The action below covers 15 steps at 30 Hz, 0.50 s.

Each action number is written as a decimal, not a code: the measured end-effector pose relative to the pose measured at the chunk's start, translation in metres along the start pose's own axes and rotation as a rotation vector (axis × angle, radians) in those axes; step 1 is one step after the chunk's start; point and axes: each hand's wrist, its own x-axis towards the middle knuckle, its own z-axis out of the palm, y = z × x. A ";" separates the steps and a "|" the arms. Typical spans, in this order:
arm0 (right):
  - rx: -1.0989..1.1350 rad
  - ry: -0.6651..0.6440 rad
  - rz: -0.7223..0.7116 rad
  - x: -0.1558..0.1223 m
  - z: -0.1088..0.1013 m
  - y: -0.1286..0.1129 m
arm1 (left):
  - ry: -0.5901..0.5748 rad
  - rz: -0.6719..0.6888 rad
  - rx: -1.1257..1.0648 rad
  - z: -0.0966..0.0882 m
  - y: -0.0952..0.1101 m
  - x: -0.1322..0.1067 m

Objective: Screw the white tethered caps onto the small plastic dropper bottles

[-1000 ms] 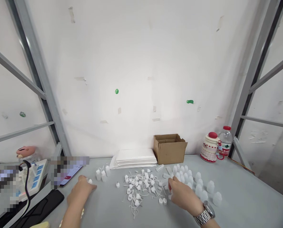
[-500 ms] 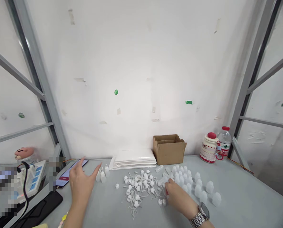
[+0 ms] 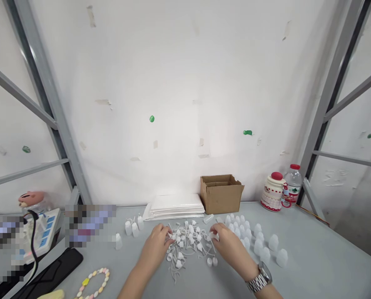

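At the left edge of a pile of small white caps with thin cords [image 3: 190,238], my left hand [image 3: 156,246] has its fingers closed on a white cap [image 3: 170,236]. Across the pile, my right hand [image 3: 227,241] pinches a small translucent bottle [image 3: 214,235], partly hidden by the fingers. Two loose caps [image 3: 212,261] lie just below that hand. Several translucent bottles [image 3: 246,232] stand to its right. On the left are three small bottles with white tops [image 3: 134,229] and one more bottle [image 3: 119,241] nearer me.
A stack of white sheets or envelopes [image 3: 174,207] and an open cardboard box [image 3: 222,199] sit against the wall. A cream jar [image 3: 272,193] and a red-capped bottle [image 3: 293,187] stand far right. Left are a bead bracelet [image 3: 106,276], a black object [image 3: 52,272] and a power strip [image 3: 45,234].
My left hand has moved right and down from beside the upright bottles to the cap pile and closed. A bottle now stands where it was. My right hand has lifted slightly with a translucent bottle.
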 end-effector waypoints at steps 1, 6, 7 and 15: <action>0.075 0.032 -0.022 0.001 -0.001 -0.001 | 0.004 0.015 0.001 0.003 0.000 0.000; 0.452 -0.004 -0.108 -0.001 0.006 -0.013 | 0.044 0.072 0.018 0.020 0.003 0.003; 0.499 -0.043 -0.117 -0.003 0.011 -0.016 | 0.051 0.065 0.016 0.023 0.004 0.003; 0.362 -0.147 -0.165 -0.018 0.044 -0.028 | 0.115 -0.004 -0.163 0.019 -0.001 0.006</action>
